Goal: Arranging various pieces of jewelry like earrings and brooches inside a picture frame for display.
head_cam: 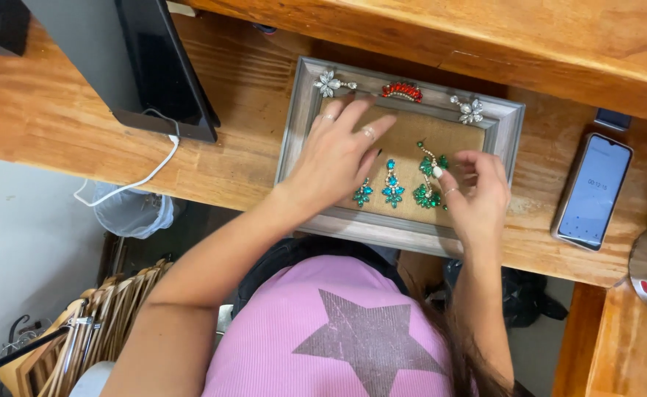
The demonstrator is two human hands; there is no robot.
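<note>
A grey wooden picture frame (299,126) with a burlap panel (426,140) lies on the wooden desk. My left hand (336,158) rests flat on the burlap's left part, fingers spread. My right hand (477,192) pinches a green jewelled earring (429,180) against the burlap. Beside it sit a blue-green earring (392,185) and a smaller green piece (362,193) partly under my left hand. On the frame's top rail lie a silver flower brooch (330,83), a red jewelled piece (402,90) and another silver brooch (469,110).
A smartphone (592,191) with a lit screen lies to the right of the frame. A dark monitor (158,66) with a white cable (147,173) stands at the left. A raised wooden shelf (529,37) runs along the back. Wooden hangers (92,323) sit below the desk.
</note>
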